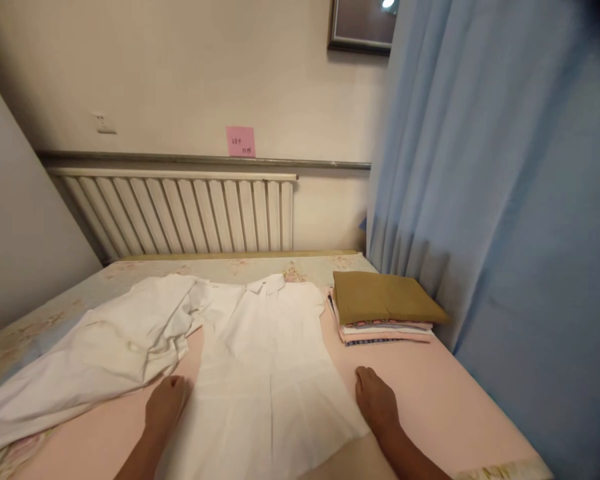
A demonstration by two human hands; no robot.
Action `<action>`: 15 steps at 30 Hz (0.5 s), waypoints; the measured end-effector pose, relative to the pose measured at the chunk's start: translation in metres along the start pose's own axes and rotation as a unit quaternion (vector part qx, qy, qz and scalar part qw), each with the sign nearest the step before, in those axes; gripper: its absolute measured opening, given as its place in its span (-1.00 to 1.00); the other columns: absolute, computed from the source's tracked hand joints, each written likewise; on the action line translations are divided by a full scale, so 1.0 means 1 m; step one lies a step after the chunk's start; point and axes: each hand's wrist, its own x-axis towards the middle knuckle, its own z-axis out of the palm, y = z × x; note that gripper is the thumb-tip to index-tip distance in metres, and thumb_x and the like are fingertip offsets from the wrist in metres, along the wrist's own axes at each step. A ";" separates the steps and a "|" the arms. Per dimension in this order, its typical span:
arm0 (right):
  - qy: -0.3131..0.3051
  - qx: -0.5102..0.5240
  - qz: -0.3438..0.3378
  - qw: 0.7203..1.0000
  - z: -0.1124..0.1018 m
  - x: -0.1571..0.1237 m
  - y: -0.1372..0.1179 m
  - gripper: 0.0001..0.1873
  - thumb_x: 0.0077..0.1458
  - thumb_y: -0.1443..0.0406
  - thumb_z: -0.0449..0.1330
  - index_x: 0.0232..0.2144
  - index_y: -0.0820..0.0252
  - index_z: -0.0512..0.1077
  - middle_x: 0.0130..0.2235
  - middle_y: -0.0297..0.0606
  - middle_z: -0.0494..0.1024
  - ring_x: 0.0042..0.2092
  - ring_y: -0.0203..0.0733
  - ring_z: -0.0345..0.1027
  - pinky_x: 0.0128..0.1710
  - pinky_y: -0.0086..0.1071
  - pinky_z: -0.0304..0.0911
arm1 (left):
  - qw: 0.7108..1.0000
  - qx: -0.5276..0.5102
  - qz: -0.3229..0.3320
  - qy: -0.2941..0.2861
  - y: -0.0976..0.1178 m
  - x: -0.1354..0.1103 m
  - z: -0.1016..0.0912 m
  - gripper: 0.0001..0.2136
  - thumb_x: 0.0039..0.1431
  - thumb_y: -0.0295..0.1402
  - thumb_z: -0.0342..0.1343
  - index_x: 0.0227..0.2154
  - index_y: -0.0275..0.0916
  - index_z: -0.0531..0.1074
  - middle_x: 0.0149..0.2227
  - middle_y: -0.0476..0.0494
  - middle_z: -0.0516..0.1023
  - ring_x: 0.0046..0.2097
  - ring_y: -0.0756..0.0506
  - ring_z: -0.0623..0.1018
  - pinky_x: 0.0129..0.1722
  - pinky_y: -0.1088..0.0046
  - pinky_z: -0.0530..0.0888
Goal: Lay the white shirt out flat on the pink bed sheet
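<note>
On a bed (460, 407) covered in a pink sheet, a person's two hands lie flat and well apart, palms down and fingers loose, gripping nothing. The left hand (166, 403) rests at the left edge of a white shirt (270, 360), and the right hand (377, 400) at its right edge. Whether the fingertips press the cloth or only the sheet beside it cannot be told.

The shirt lies spread out between the hands, in the middle of the bed. Its collar points toward the far wall, its short sleeves are out to the sides, and its lower part runs back toward the person.

Just beside it on the left, touching its sleeve, lies a crumpled white garment (105, 350), bunched and trailing off toward the near left corner of the bed. On the far right sits a neat stack of folded clothes (385, 313), with an olive piece on top and pink, white and striped layers beneath. It stands close to the shirt's right sleeve and clear of the right hand.

Beyond the bed a white radiator (180, 213) runs along the wall. A pink sticky note (241, 141) is fixed above it and a wall socket (104, 125) is further left. A blue curtain (505, 233) hangs down the right side, with the corner of a framed picture (363, 27) showing at the top.
</note>
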 end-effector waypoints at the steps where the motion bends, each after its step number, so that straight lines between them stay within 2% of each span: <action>1: 0.003 0.001 0.000 1.000 0.000 0.000 0.000 -0.82 0.24 0.41 -0.04 -0.29 0.14 0.35 -0.32 -0.30 0.46 -0.35 -0.26 0.38 -0.43 -0.41 0.00 | 1.000 -0.006 -0.001 -0.012 -0.007 -0.007 0.004 -0.70 0.25 -0.26 -0.14 -0.36 -0.26 0.47 -0.34 -0.17 0.60 -0.26 -0.16 0.57 -0.33 0.39 0.40; 4: 0.014 0.000 -0.004 1.000 0.001 -0.002 0.000 -0.81 0.25 0.41 -0.04 -0.29 0.14 0.35 -0.32 -0.30 0.45 -0.35 -0.26 0.37 -0.42 -0.41 -0.01 | 0.998 -0.038 0.008 -0.041 -0.027 -0.028 0.009 -0.66 0.24 -0.21 -0.21 -0.32 -0.22 0.45 -0.26 -0.20 0.61 -0.18 -0.20 0.57 -0.25 0.36 0.39; 7: 0.024 0.000 -0.011 1.000 0.003 -0.003 0.002 -0.81 0.25 0.41 -0.04 -0.30 0.15 0.36 -0.33 -0.30 0.45 -0.35 -0.26 0.36 -0.42 -0.40 -0.02 | 0.997 -0.051 0.013 -0.062 -0.037 -0.051 0.007 -0.64 0.25 -0.17 -0.27 -0.36 -0.17 0.42 -0.23 -0.20 0.61 -0.16 -0.23 0.56 -0.19 0.31 0.38; 15: 0.026 0.012 -0.009 1.000 0.002 -0.005 0.002 -0.82 0.24 0.41 -0.03 -0.29 0.15 0.37 -0.31 -0.29 0.46 -0.35 -0.25 0.36 -0.41 -0.39 -0.01 | 0.998 -0.031 -0.012 -0.060 -0.026 -0.098 -0.003 -0.66 0.28 -0.14 -0.28 -0.31 -0.15 0.37 -0.21 -0.20 0.57 -0.17 -0.24 0.56 -0.21 0.25 0.38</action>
